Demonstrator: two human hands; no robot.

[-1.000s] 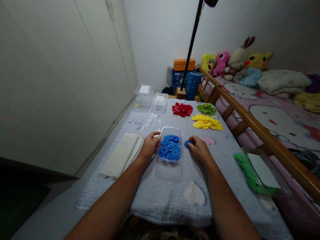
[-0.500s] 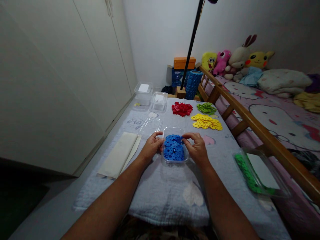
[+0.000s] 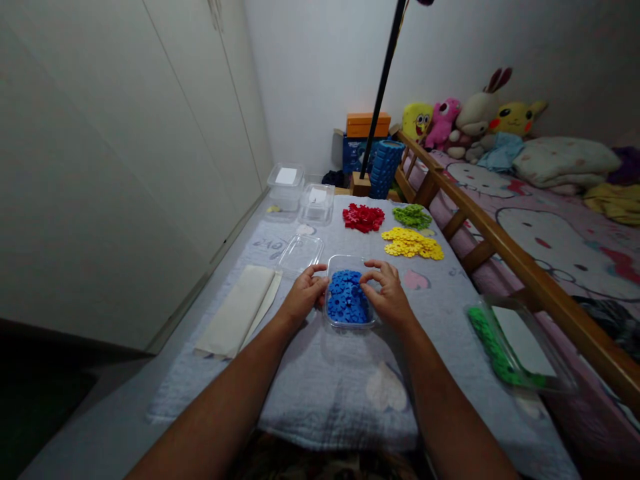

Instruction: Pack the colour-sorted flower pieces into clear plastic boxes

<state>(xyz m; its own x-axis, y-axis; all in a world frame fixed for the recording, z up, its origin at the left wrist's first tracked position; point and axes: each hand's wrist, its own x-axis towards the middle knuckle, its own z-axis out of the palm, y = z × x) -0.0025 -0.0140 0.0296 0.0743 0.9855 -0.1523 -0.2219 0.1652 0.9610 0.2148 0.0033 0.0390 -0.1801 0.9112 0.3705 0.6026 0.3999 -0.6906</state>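
Note:
A clear plastic container [image 3: 350, 326] filled with blue snowflake-shaped discs [image 3: 345, 300] stands in front of me on the cloth. At its left wall, my left hand [image 3: 306, 293] grips the side between thumb and fingers. My right hand [image 3: 387, 290] is over the right rim, its thumb and fingers apart and curved toward the blue discs; nothing shows between them, and whether the tips touch the discs is hard to see. A clear lid [image 3: 301, 253] lies just beyond my left hand.
Red [image 3: 363, 218], yellow [image 3: 411, 243] and light green disc piles [image 3: 411, 217] lie farther back. Lidded clear containers [image 3: 285, 190] stand at the back left. Folded cream fabric [image 3: 235, 310] is at left, a box of green discs [image 3: 515, 347] at right, beside a wooden bed rail [image 3: 500, 250].
My right hand has shifted slightly left, over the container, and its thumb and fingers have parted from a near pinch at the rim. My left hand stays on the container's side.

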